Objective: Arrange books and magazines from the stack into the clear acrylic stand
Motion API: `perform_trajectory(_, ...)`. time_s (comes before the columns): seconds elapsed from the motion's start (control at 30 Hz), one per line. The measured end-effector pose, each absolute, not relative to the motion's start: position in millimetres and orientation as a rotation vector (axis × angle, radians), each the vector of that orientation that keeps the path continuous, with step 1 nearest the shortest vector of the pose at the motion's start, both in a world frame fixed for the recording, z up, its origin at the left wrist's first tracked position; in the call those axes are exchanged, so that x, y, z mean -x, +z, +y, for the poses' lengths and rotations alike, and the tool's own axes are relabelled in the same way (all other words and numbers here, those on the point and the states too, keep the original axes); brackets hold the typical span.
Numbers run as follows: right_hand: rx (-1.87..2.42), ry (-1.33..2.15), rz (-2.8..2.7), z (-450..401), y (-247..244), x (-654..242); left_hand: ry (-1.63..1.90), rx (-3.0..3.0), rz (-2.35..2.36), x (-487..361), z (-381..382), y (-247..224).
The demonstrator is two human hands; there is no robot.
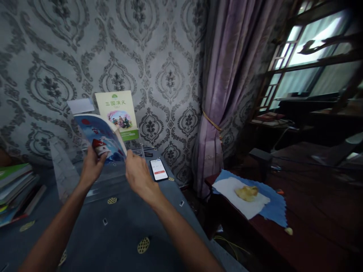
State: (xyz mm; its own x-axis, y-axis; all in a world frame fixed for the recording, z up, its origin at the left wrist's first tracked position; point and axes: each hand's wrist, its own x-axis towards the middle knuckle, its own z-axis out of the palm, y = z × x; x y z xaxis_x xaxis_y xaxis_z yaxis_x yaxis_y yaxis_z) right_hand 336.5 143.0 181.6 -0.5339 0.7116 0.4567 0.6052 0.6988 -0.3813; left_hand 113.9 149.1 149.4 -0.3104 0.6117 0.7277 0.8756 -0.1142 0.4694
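Both hands grip a paperback book [98,130] with a blue illustrated cover, tilted above a clear acrylic stand [104,177]. My left hand [93,166] is closed on its lower left part, thumb on the cover. My right hand [138,170] is closed around the lower right edge. Just behind it stands a cream and green book [116,102] with a picture on its front, upright in the stand against the wall. To the left of that, a pale blank sheet or cover [81,106] sticks up behind the blue book.
A lit phone [159,169] lies right of my right hand on the dark blue tablecloth [121,241]. Stacked books [17,189] are at the left. Beyond a purple curtain [218,75], a dark red table [297,241] holds a blue cloth [276,204] and a yellowish item [246,193] on white paper.
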Motion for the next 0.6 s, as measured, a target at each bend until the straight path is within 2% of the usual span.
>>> perform_trajectory(0.17, 0.984, 0.316, -2.113, 166, 174, -344, -1.330, 1.627, -1.818, -133, 160, 176)
perform_trajectory(0.6, 0.790, 0.183, -1.789, 191, 170, -366, -1.272, 1.959, -1.535, -141, 180, 215)
